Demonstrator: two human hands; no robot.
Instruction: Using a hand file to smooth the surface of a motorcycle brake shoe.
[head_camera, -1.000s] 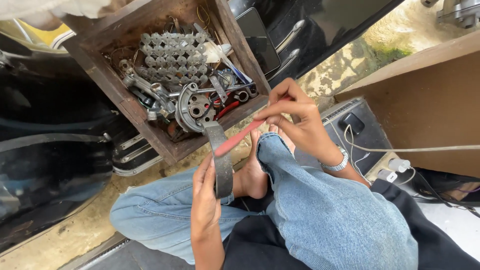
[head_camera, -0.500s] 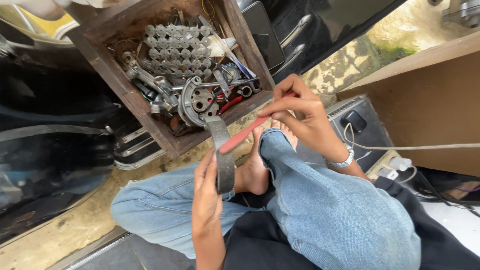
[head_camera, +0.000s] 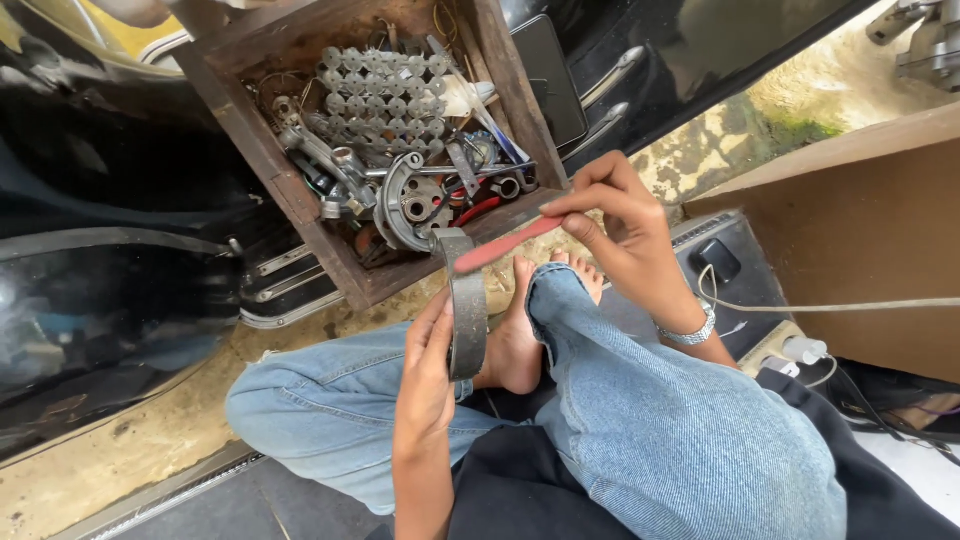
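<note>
Wooden and open-topped, the tool crate (head_camera: 290, 190) is sitting on the ground ahead of the seated person, its corner nearly meeting their bare feet, probably so every part is lying within reach. Inside the crate, a grey block of studded metal pieces (head_camera: 385, 100) is filling the far half, while wrenches (head_camera: 320, 160) and a second curved shoe (head_camera: 405, 205) are crowding the near half. Just below the crate's near wall, the left hand (head_camera: 428, 375) is closing around the lower end of a curved brake shoe (head_camera: 468, 300), standing it upright so its worn face is turning toward the right hand. Above that shoe and touching its top, a flat red file (head_camera: 500, 245) is lying slanted, and the right hand (head_camera: 610, 215) is pinching its far end tightly between fingertips, seemingly for a controlled stroke.
</note>
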